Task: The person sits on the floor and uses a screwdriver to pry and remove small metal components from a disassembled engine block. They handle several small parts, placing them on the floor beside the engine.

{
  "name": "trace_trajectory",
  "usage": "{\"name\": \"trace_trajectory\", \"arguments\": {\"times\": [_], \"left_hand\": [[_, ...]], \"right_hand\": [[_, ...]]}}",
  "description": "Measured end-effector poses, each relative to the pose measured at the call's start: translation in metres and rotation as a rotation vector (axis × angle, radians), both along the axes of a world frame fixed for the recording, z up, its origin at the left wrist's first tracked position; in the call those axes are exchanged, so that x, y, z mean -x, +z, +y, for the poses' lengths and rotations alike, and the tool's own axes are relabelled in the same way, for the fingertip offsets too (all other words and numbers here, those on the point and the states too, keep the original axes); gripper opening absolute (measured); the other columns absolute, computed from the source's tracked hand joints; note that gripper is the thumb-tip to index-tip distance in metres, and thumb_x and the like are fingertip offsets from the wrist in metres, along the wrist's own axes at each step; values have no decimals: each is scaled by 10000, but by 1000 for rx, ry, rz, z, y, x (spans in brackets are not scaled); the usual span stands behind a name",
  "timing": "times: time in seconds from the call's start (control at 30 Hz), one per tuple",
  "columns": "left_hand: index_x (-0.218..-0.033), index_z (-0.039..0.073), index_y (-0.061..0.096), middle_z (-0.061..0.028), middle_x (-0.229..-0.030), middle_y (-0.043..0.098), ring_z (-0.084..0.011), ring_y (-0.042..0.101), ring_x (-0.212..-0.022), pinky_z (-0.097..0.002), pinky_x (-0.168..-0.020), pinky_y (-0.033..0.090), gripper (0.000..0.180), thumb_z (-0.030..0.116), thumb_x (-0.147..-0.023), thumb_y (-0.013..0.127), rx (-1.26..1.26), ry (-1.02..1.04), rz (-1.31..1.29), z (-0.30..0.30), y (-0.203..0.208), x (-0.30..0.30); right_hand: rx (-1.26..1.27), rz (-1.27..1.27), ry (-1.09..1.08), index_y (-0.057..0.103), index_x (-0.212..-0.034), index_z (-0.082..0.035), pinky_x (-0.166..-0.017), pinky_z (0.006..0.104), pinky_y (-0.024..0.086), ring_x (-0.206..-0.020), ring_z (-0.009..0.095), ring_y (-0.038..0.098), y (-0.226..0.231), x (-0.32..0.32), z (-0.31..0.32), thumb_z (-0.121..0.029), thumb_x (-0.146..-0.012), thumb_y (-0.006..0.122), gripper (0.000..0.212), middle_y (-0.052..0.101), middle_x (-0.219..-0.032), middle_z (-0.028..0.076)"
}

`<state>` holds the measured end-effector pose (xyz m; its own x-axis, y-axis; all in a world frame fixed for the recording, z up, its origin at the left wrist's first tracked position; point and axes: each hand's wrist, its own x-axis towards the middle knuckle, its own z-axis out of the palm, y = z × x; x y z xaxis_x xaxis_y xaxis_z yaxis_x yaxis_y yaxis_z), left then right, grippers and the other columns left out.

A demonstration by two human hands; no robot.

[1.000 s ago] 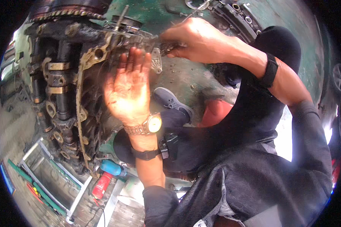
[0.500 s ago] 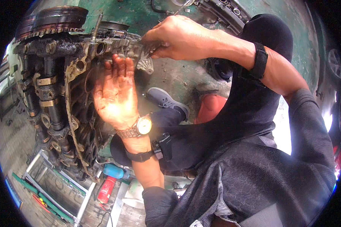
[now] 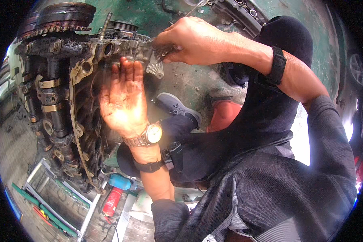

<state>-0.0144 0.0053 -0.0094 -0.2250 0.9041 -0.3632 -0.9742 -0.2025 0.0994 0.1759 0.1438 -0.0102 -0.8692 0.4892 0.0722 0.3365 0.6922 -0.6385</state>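
Note:
A greasy engine point(image 3: 78, 80) with exposed camshafts point(image 3: 54, 94) fills the left side. My left hand point(image 3: 125, 99) is held palm up against its side, fingers stretched out and smeared with black grease, with nothing in the palm. My right hand point(image 3: 189, 42) reaches across to the engine's front end, by a light metal bracket point(image 3: 154, 69). Its fingers are curled together at the casing edge, dark with grease; what they grip, if anything, is hidden. A toothed black pulley point(image 3: 62, 18) and an upright threaded stud point(image 3: 105, 26) stand at the far end of the engine.
A grey shoe point(image 3: 175, 105) and a red object point(image 3: 224, 115) are on the floor beyond my leg. Another engine cover part point(image 3: 244, 18) lies at the far side. Near the engine's lower end are a red cylinder point(image 3: 112, 201), a blue object point(image 3: 120, 182) and a metal frame point(image 3: 86, 220).
The view has shifted very slightly, so the engine appears a little higher. Both hands keep nearly the same place and pose.

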Motion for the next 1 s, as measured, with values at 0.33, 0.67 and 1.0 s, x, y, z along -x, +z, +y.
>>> {"name": "trace_trajectory", "arguments": {"times": [0.33,0.67,1.0], "left_hand": [[-1200,-140,443,-330,-1261,460,-415,459,-1180,-556,-1110,254,501,238,-875,394,-6,-12,25,0,-1,2],[-1170,-138,462,-334,-1233,471,-417,478,-1146,-564,-1092,279,471,231,-877,430,75,-1,63,0,-2,0],[-1145,-128,476,-320,-1181,506,-411,514,-1092,-564,-1053,342,448,244,-895,467,156,-31,86,2,-7,2]], "right_hand": [[22,27,3,631,-1039,-41,-723,421,503,-813,349,638,-1,0,0,-194,-744,721,344,655,-818,171],[29,41,4,626,-1053,-29,-719,417,501,-807,351,639,0,0,1,-190,-744,726,363,652,-839,185],[30,185,-42,652,-996,-62,-696,468,509,-757,374,637,-2,0,2,-261,-716,727,352,648,-765,182]]}}
